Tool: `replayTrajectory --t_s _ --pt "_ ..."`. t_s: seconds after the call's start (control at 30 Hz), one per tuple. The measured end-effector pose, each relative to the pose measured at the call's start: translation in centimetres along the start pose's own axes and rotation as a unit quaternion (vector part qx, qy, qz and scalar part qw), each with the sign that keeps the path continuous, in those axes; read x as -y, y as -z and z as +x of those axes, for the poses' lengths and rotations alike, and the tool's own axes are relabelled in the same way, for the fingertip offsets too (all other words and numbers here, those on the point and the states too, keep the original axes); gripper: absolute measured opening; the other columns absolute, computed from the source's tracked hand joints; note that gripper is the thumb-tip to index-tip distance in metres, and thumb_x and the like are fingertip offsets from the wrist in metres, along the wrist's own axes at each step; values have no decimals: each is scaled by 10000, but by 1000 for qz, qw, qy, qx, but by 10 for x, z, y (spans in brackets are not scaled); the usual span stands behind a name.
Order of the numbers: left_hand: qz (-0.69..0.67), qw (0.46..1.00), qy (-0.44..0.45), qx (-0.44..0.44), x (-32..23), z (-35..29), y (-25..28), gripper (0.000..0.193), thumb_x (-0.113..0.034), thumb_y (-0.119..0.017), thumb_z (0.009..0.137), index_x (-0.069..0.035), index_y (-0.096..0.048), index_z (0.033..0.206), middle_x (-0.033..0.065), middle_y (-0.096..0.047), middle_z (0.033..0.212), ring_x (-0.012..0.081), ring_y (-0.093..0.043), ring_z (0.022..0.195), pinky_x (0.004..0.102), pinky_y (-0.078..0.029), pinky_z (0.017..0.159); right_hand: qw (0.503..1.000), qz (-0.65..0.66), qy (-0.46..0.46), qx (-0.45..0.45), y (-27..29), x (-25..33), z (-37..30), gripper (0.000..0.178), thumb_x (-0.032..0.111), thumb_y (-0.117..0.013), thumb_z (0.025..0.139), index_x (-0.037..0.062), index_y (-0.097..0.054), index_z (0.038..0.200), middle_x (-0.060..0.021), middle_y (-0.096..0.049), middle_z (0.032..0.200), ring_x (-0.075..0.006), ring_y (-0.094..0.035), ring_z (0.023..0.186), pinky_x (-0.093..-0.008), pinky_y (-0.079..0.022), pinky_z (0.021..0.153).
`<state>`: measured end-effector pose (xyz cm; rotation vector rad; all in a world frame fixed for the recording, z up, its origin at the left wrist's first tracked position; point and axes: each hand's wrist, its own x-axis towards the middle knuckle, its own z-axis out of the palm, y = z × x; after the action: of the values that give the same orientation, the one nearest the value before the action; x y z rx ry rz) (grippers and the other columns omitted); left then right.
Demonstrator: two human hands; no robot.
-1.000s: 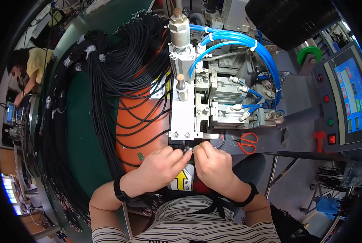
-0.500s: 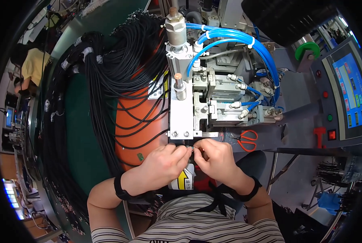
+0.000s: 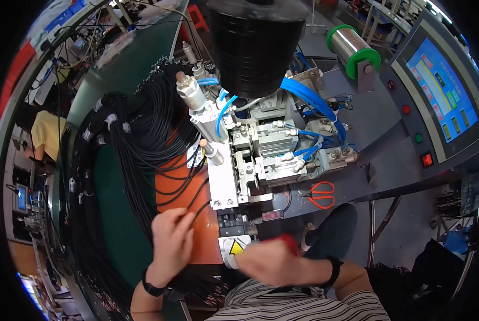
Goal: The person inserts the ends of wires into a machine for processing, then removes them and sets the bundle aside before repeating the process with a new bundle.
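Observation:
My left hand (image 3: pixel 171 238) is over the orange mat (image 3: pixel 201 243), left of the machine. Its fingers are bent around a thin black cable (image 3: pixel 199 209) that runs down from the white plate (image 3: pixel 222 179). My right hand (image 3: pixel 269 262), smeared by motion, is low in front of the machine, beside a yellow arrow label (image 3: pixel 236 246). A blurred red thing (image 3: pixel 289 242) shows at its upper edge; I cannot tell whether the hand holds it. Between the hands and the plate is a small black fixture (image 3: pixel 232 222), with no hand on it.
Black cable bundles (image 3: pixel 127 155) lie on a green surface (image 3: pixel 108 198) at the left. Red-handled scissors (image 3: pixel 321 195) rest right of the machine. A black cylinder (image 3: pixel 258 48) hangs overhead. A wire spool (image 3: pixel 353 51) and a touchscreen (image 3: pixel 440 91) stand at the right.
My hands, together at the front of the machine before, have parted. The left moved left and down to a cable, the right moved down. The view has shifted, uncovering the black fixture.

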<state>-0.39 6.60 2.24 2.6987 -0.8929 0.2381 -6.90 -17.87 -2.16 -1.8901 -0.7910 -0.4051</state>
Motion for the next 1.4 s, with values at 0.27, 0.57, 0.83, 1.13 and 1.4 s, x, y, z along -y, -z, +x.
replayTrajectory --t_s 0.27,0.57,0.83,1.13,1.4 --pt "-184 907 367 -91 59 -123 26 722 13 -711 823 -58 -388 1465 108 -549 1280 207 -537 1136 325 -466 931 975 135 -106 142 -83 38 -25 432 171 -705 858 -67 -545 1180 -194 -601 1103 -316 -607 1009 -383 -505 874" --pt "-482 792 367 -79 33 -128 7 681 45 -685 863 -47 -381 1465 61 -564 1200 136 -542 1053 264 -474 879 975 154 -115 113 -82 52 -17 678 145 -740 847 -62 -388 1388 -241 -449 1400 -358 -479 1289 -420 -411 1052" --pt "-493 785 375 -32 17 -111 6 571 29 -700 859 4 -438 1366 61 -579 1134 129 -576 989 262 -488 870 846 318 -382 193 -112 34 -2 484 178 -690 906 -59 -495 1279 -177 -593 1237 -258 -597 1138 -372 -478 938" --pt "-454 800 391 -1 38 -131 22 586 0 -746 822 -5 -453 1330 89 -595 1079 151 -601 985 270 -504 816 727 531 -402 165 -87 25 -4 312 197 -517 1021 -48 -528 1213 -139 -633 1101 -180 -660 852 -291 -521 696" --pt "110 992 21 -51 -2 -62 34 607 -105 -777 694 -48 -549 1253 154 -558 1240 349 -557 1169 367 -467 952 544 697 -432 178 -1 11 8 363 213 -357 1068 -31 -418 1331 -192 -632 1074 -212 -672 783 -296 -526 649"
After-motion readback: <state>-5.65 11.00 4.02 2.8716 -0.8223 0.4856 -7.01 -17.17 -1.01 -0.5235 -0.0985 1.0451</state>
